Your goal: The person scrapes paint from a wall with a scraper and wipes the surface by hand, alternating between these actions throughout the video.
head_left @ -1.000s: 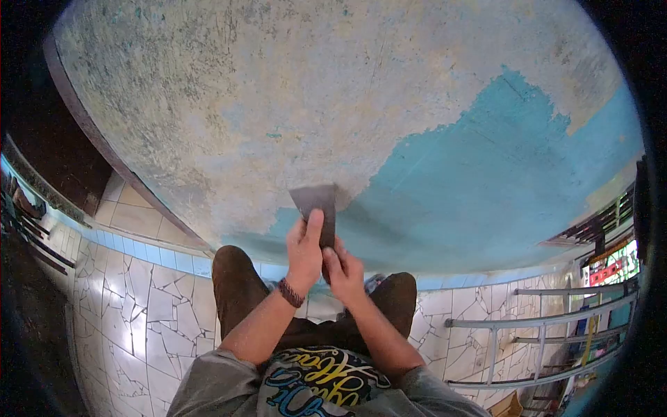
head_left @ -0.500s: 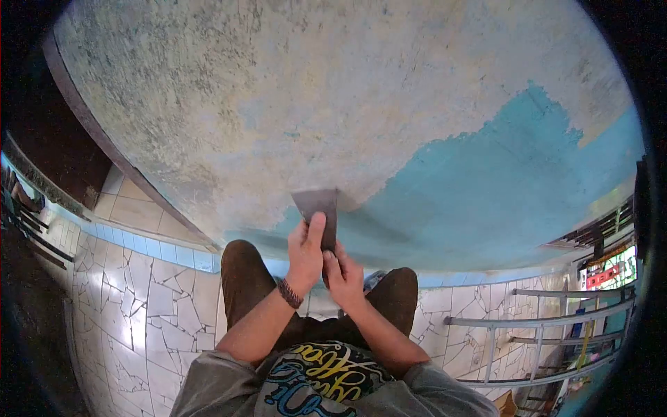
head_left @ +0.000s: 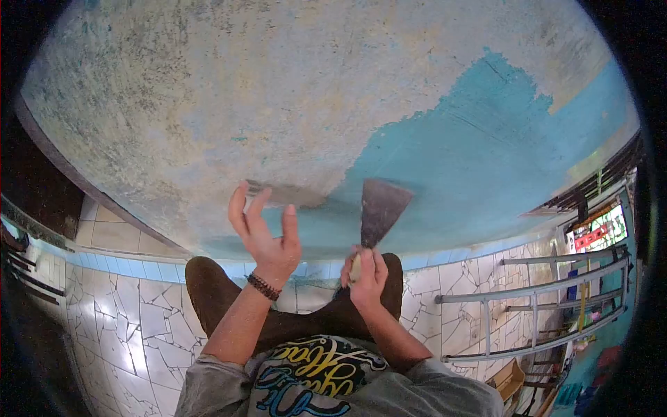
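Note:
In front of me rises a wall (head_left: 278, 90), mottled grey and beige where bare, with turquoise paint (head_left: 458, 153) covering its lower right part. My right hand (head_left: 366, 276) is wrapped round the pale handle of a scraper (head_left: 383, 208), its wide dark metal blade pointing up toward the painted area. To the left, my left hand (head_left: 267, 233) is raised close to the wall with fingers spread and nothing in them. Its fingertips overlap the ragged paint edge in this view. A dark braided bracelet (head_left: 264, 285) circles the left wrist.
A metal ladder (head_left: 479, 299) lies to the right over the cracked-pattern tile floor (head_left: 167, 313). Light blue tiles (head_left: 167, 270) run along the wall's foot. A dark doorway (head_left: 42, 167) opens at left. A cardboard box (head_left: 509, 379) sits at lower right.
My left hand has let go of the scraper blade and moved left, its fingers opening. My right hand has shifted right with the scraper. The view has turned slightly to the right.

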Tool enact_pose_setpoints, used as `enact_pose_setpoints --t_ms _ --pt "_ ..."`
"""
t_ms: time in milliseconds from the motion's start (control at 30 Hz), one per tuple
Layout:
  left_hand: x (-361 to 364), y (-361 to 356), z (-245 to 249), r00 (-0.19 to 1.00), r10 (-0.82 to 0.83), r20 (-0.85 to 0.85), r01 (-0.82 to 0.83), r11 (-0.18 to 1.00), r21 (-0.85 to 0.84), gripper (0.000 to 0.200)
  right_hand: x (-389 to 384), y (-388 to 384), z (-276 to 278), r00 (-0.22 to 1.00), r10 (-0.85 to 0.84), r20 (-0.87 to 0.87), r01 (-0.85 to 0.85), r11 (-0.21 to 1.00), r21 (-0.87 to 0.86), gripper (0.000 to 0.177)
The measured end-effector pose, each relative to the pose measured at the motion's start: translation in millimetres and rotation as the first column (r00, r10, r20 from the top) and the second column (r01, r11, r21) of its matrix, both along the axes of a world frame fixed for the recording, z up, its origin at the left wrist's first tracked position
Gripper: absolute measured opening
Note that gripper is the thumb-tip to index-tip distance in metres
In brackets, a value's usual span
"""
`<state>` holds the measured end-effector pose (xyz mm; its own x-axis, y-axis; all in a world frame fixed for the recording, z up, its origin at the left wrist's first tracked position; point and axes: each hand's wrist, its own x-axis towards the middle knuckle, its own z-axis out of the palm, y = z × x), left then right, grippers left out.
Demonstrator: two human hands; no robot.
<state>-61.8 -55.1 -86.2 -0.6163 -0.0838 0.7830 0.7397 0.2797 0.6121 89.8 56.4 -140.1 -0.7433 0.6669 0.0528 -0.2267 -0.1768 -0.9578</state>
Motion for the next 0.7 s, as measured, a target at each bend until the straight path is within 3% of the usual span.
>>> enact_pose_setpoints --t_ms 33,133,233,333,400,467,567,667,700 --pt "0 9 1 0.993 0.071 -0.090 -0.075 0.997 -0.037 0.043 14 2 -9 1.000 0.000 0.030 0.000 1.000 0.003 0.030" --pt "1 33 -14 0.996 0.000 -0.086 -0.034 0.920 -0.391 0.059 53 5 -26 0.993 -0.001 0.118 -0.001 1.000 0.018 0.026" --pt "10 54 -46 0.997 -0.001 -0.072 -0.050 0.710 -0.703 0.064 78 6 -34 0.981 -0.009 0.196 0.004 1.000 0.027 0.021" --pt "19 60 -99 0.979 -0.205 0.002 0.122 0.574 -0.810 0.064 90 14 -47 0.965 -0.059 0.256 0.058 0.998 0.012 0.025" --pt "24 53 -99 0.962 -0.271 -0.046 0.131 0.601 -0.788 0.062 99 28 -53 0.926 -0.039 0.375 0.001 0.995 0.100 0.037" --pt "10 52 -76 0.944 -0.306 -0.127 0.078 0.578 -0.813 0.058 107 42 -57 0.883 -0.044 0.468 -0.069 0.973 0.222 0.046" --pt "-12 52 3 0.867 -0.276 -0.415 -0.156 0.640 -0.753 0.056 113 54 -25 0.814 -0.064 0.577 -0.229 0.878 0.421 0.049" --pt "-15 64 81 0.847 -0.237 -0.475 -0.188 0.703 -0.686 0.057 112 60 3 0.840 -0.074 0.538 -0.261 0.813 0.520 0.047" --pt "-15 70 103 0.842 -0.218 -0.493 -0.200 0.722 -0.663 0.059 112 61 0 0.848 -0.064 0.526 -0.237 0.842 0.484 0.047"
